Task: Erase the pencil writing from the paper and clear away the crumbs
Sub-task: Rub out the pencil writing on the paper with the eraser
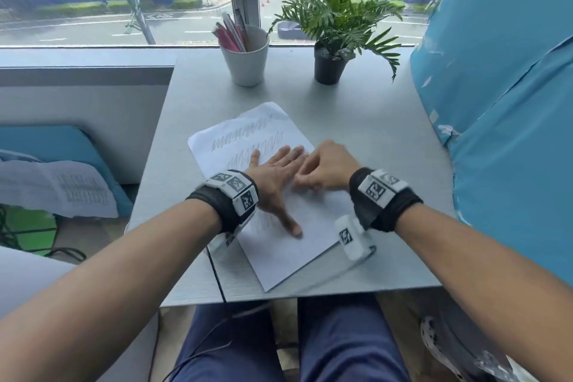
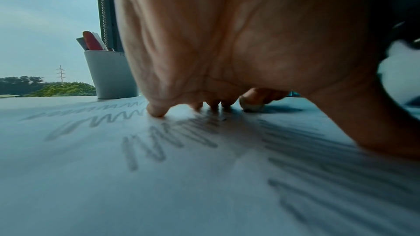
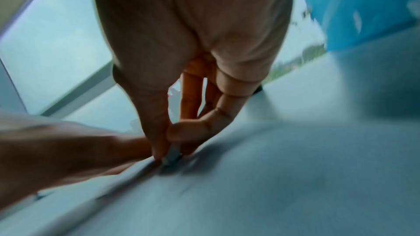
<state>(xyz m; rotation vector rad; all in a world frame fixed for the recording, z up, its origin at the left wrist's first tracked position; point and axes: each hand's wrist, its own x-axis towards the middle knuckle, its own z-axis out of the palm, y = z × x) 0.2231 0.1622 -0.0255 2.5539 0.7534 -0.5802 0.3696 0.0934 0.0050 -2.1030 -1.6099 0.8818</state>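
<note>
A white sheet of paper (image 1: 279, 245) lies askew on the grey table (image 1: 387, 139), with grey pencil zigzags (image 1: 245, 136) across its far half. My left hand (image 1: 273, 174) lies flat on the sheet, fingers spread and straight, pressing it down. Just to its right, my right hand (image 1: 322, 170) is blurred with motion and pinches a small grey eraser (image 3: 171, 157) between thumb and fingers, its end on the paper. From the left wrist, the zigzags (image 2: 159, 141) run under my fingertips (image 2: 156, 111). No crumbs can be made out.
A white cup (image 1: 246, 56) of pens and a black-potted green plant (image 1: 330, 37) stand at the table's far edge by the window. A blue-covered bulk (image 1: 502, 102) rises along the right side. A low partition and a blue seat with papers (image 1: 52, 186) lie left.
</note>
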